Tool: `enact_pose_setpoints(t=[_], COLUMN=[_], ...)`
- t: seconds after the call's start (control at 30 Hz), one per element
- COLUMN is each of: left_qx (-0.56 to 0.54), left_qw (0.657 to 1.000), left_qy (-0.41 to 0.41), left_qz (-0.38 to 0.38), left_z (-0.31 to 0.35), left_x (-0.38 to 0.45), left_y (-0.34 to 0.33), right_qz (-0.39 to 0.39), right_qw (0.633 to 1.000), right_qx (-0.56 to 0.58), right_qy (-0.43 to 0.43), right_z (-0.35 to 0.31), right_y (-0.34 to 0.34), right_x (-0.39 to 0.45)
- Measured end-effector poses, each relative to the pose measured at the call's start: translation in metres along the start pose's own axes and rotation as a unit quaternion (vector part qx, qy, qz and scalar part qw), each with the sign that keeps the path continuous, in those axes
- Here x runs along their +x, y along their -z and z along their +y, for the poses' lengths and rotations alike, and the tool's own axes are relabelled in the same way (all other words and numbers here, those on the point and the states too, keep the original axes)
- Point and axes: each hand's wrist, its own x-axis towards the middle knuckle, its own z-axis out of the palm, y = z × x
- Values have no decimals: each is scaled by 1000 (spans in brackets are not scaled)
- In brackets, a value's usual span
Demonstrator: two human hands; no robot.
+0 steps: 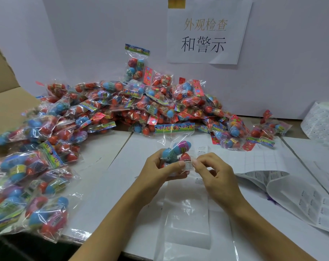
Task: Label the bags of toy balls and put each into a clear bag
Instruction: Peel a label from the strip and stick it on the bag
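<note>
My left hand [160,170] grips a bag of toy balls [176,146] with blue, pink and red balls and a colourful header card, held upright over the table centre. A small white label [187,165] lies on the bag's lower front. My right hand [214,170] pinches that label's right edge, with its thumb tip beside my left thumb. A stack of clear bags [186,217] lies flat on the table just below both hands.
A large heap of ball bags [133,106] fills the back and left of the table. A label roll [324,119] stands at the far right, and its strip of labels [301,194] trails across the right side. A cardboard box [1,95] sits at the left.
</note>
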Motion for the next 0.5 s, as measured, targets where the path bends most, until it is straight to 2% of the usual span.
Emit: enact_pose_setpoints(t=[0.23, 0.37, 0.5], left_qx=[-20, -18, 56], left_qw=[1000, 1000, 997], left_qy=[-3, 0, -7], left_qz=[19, 1, -50], left_z=[-2, -1, -4], left_x=[4, 1, -3], left_y=[4, 2, -1], right_qz=[-36, -26, -43], right_qw=[999, 999, 991], right_qx=[7, 23, 102], right_qy=[20, -11, -78], right_z=[-1, -2, -5], right_y=[-1, 1, 9], right_x=[-1, 1, 5])
